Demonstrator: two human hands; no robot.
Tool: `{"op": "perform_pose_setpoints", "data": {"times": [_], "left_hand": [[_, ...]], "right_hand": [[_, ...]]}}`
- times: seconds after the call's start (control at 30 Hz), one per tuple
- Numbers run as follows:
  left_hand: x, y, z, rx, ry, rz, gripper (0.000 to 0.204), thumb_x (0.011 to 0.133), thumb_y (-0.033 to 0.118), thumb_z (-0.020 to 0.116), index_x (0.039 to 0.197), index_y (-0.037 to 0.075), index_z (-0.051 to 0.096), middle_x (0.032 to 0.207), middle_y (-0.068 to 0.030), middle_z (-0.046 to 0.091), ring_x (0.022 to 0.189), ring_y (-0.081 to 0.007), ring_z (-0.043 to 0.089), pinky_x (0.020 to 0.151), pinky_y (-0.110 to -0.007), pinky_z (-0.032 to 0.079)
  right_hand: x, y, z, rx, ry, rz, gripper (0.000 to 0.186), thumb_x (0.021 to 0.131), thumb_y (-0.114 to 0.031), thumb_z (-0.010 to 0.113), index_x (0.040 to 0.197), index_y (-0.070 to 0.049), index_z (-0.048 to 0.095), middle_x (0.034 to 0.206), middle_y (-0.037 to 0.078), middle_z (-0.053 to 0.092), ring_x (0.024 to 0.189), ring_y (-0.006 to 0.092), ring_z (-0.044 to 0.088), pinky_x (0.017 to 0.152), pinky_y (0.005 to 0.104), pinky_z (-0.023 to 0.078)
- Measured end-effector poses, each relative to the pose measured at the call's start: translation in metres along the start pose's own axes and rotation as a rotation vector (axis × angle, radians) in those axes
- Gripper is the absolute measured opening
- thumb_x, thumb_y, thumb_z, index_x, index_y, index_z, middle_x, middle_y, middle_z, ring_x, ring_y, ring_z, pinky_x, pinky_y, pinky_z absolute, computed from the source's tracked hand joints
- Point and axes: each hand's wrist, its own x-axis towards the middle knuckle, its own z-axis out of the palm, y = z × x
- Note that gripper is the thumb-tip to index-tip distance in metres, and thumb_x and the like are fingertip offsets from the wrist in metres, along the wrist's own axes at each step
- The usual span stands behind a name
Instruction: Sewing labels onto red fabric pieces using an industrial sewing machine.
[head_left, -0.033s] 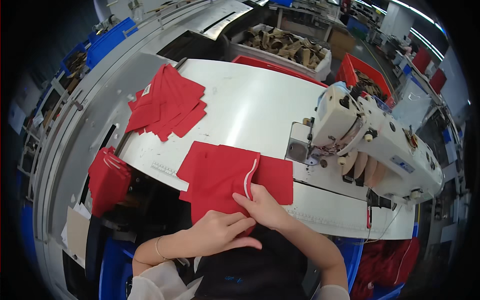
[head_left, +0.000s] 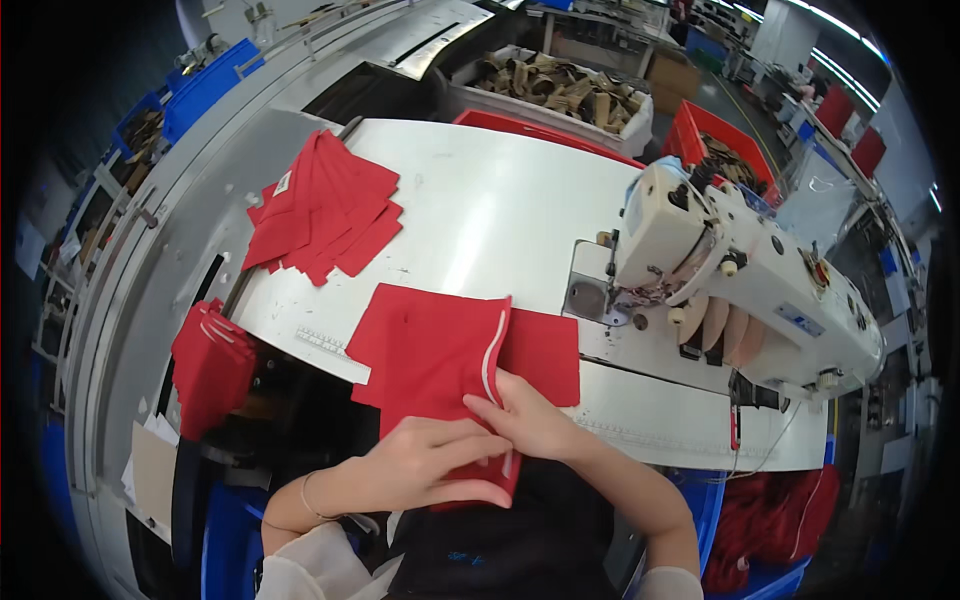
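Observation:
A red fabric piece point(head_left: 435, 350) with a white strip along its right edge lies over other red fabric point(head_left: 545, 350) at the table's near edge. My right hand point(head_left: 525, 415) pinches that right edge, thumb on top and the other fingers mostly hidden. Just to the left, my left hand point(head_left: 435, 460) holds the piece's lower end, which hangs over the edge toward my lap. Red cloth shows between its thumb and fingers.
A white sewing machine point(head_left: 740, 270) stands at the right of the white table point(head_left: 480, 200). Fanned red pieces point(head_left: 325, 205) lie at the far left, and more red cloth point(head_left: 212, 365) hangs at the left edge. Blue bins point(head_left: 225, 540) flank my lap.
My left hand has closed in around the lower end of the red fabric piece, whose end now shows between thumb and fingers. My right hand keeps its pinch; the whole view shifts slightly.

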Motion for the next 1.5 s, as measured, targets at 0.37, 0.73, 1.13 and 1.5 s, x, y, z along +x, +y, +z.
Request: {"op": "perform_pose_setpoints", "data": {"times": [0.37, 0.73, 1.13, 1.5], "left_hand": [[-0.023, 0.004, -0.076, -0.013, -0.156, -0.37, 0.012, 0.076, 0.009, 0.071, 0.086, 0.002, 0.067, 0.069, -0.0101, 0.06, 0.064, -0.026, 0.058, 0.057, -0.033, 0.045], [0.04, -0.163, -0.069, 0.141, 0.021, -0.363, 0.014, 0.078, -0.001, 0.068, 0.072, 0.0, 0.055, 0.102, -0.0041, 0.055, 0.08, -0.0144, 0.052, 0.069, -0.028, 0.045], [0.102, -0.123, -0.014, 0.001, -0.193, -0.201, 0.022, 0.079, 0.013, 0.073, 0.092, 0.003, 0.059, 0.119, -0.0129, 0.053, 0.109, -0.026, 0.053, 0.086, -0.033, 0.049], [0.159, -0.118, 0.028, -0.562, -0.322, -0.549, 0.011, 0.084, 0.007, 0.067, 0.085, -0.003, 0.066, 0.07, -0.008, 0.064, 0.062, -0.0132, 0.056, 0.062, -0.027, 0.046]], "right_hand": [[-0.09, -0.049, -0.024, -0.564, -0.25, -0.103, 0.019, 0.097, -0.011, 0.045, 0.11, -0.001, 0.054, 0.086, 0.021, 0.06, 0.072, 0.0343, 0.059, 0.066, 0.0369, 0.048], [0.011, 0.017, -0.114, -1.157, 0.455, -0.39, 0.02, 0.078, -0.015, 0.071, 0.071, 0.0, 0.06, 0.095, 0.01, 0.055, 0.077, 0.024, 0.055, 0.069, 0.0336, 0.045], [-0.016, 0.011, -0.106, -0.328, 0.39, -0.003, 0.016, 0.086, -0.01, 0.064, 0.087, 0.005, 0.065, 0.08, 0.005, 0.057, 0.065, 0.0094, 0.051, 0.059, 0.0246, 0.041], [-0.044, 0.023, -0.109, -0.423, 0.497, -0.199, 0.016, 0.088, -0.001, 0.058, 0.103, 0.004, 0.06, 0.096, 0.011, 0.06, 0.079, 0.0162, 0.061, 0.067, 0.0293, 0.049]]}}
